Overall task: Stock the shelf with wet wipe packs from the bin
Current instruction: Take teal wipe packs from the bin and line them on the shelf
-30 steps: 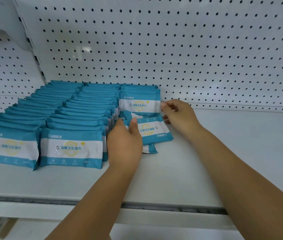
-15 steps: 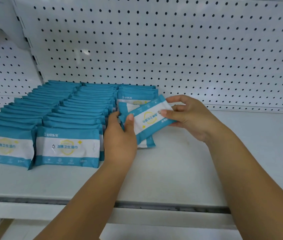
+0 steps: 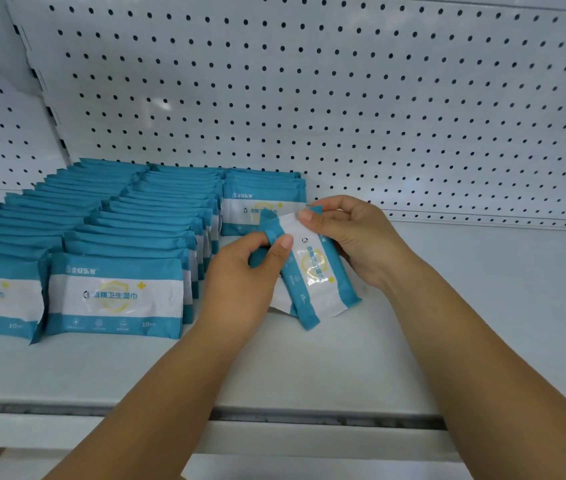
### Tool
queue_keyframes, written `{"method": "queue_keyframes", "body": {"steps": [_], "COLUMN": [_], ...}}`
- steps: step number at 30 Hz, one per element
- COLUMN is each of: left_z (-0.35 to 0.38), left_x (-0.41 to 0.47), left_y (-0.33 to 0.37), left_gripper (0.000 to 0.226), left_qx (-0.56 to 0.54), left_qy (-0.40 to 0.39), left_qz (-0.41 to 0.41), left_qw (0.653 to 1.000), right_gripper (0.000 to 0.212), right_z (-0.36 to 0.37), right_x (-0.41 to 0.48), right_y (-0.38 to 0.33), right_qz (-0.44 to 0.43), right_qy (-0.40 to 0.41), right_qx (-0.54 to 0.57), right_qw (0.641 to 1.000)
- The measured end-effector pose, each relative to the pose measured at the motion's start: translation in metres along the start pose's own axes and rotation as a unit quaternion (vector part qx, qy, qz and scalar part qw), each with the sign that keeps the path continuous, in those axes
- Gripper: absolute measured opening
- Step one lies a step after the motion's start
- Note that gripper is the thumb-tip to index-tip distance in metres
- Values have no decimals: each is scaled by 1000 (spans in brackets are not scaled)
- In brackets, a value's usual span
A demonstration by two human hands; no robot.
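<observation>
Teal-and-white wipe pack tight between curled fingers of left hand and right hand

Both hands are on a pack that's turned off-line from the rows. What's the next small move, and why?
Probably turn the wet wipe pack level, label facing front, and set it before the short third row. The left hand and right hand both pinch it, its long side points away, and the two full rows beside reach much nearer the shelf front.
</observation>
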State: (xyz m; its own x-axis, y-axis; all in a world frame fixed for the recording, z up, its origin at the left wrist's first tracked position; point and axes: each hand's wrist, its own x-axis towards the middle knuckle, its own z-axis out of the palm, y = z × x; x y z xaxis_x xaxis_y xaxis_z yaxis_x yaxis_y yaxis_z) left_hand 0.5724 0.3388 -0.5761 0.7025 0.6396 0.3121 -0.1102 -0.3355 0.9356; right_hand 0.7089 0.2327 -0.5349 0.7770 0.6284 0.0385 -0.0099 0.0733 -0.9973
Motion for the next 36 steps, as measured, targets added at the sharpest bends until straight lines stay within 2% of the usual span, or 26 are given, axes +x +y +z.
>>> {"method": "queue_keyframes", "body": {"steps": [5, 7, 9, 11, 13, 16, 19, 23, 28, 33, 36], "left_z": [-2, -3, -3, -4, -4, -3, -2, 0, -1, -1, -1], "left_x": [3, 4, 6, 7, 8, 7, 8, 13, 13, 12, 11], "left_y": [-2, -2, -4, -6, -8, -7, -8, -14, -15, -14, -14], "left_gripper": [25, 25, 25, 20, 16, 11, 7, 10, 11, 8, 8], "left_qx": [-9, -21, -18, -12, -10, 14, 3, 27, 43, 40, 40], "left_qy": [40, 63, 78, 83, 83, 97, 114, 132, 143, 148, 147], "left_qz": [-3, -8, -10, -15, -27, -46, -63, -71, -74, -75, -75], "left_qw": [999, 998, 997, 996, 996, 994, 992, 988, 986, 985, 985], "right_gripper": [41, 42, 46, 49, 41, 37, 35, 27, 26, 46, 52], "right_z": [-6, -12, -17, -19, -20, -24, -28, -31, -22, -20, -20], "right_x": [1, -1, -6, -8, -5, 2, 11, 19, 22, 20, 25], "right_y": [-3, -5, -6, -3, -1, -2, 0, 7, 19, 20, 23], "right_qz": [10, 42, 88, 97, 75, 31, -14, -103, -158, -125, -146], "right_qy": [-60, -121, -197, -238, -215, -108, 16, 114, 85, 5, 47], "right_qx": [1, -48, -104, -179, -204, -105, -35, -106, -242, -263, -269], "right_qw": [998, 991, 971, 950, 952, 988, 999, 982, 953, 957, 951]}}
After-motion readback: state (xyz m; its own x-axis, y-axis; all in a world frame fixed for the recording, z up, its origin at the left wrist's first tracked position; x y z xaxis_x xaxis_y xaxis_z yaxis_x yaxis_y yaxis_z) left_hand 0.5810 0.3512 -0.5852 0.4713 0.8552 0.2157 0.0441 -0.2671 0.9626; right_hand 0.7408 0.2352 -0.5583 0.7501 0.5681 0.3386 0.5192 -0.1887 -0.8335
